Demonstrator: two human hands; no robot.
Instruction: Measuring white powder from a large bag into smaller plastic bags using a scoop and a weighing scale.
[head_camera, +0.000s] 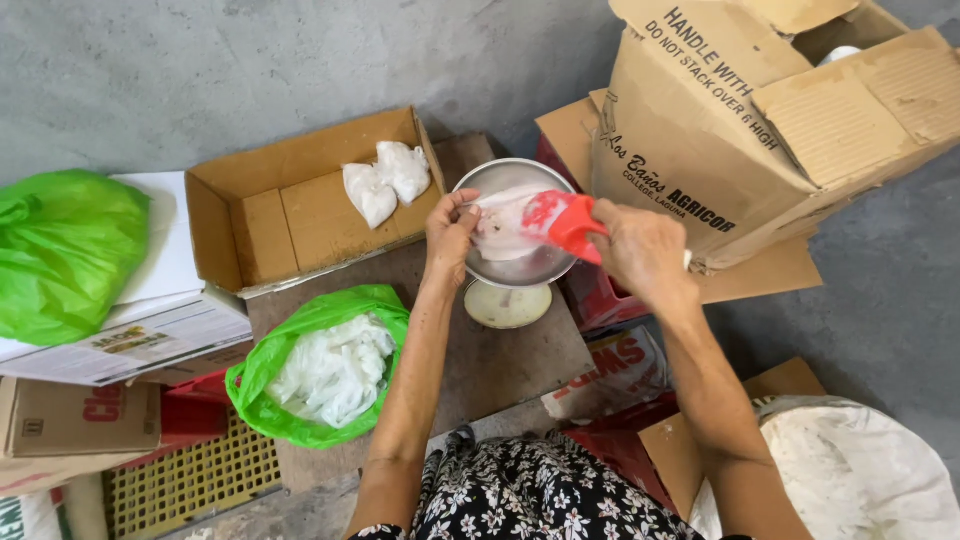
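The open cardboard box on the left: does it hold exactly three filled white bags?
No, the open cardboard box holds only two filled white bags, lying together in its far right corner.

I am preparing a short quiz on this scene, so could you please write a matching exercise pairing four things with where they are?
Things:
1. red plastic scoop
2. two filled white bags
3. round metal bowl
4. green plastic bag of clear bags

Places:
A. on the scale
B. in the open cardboard box
C. in the right hand
D. on the board beside the left forearm

Pairs: 1-C, 2-B, 3-A, 4-D
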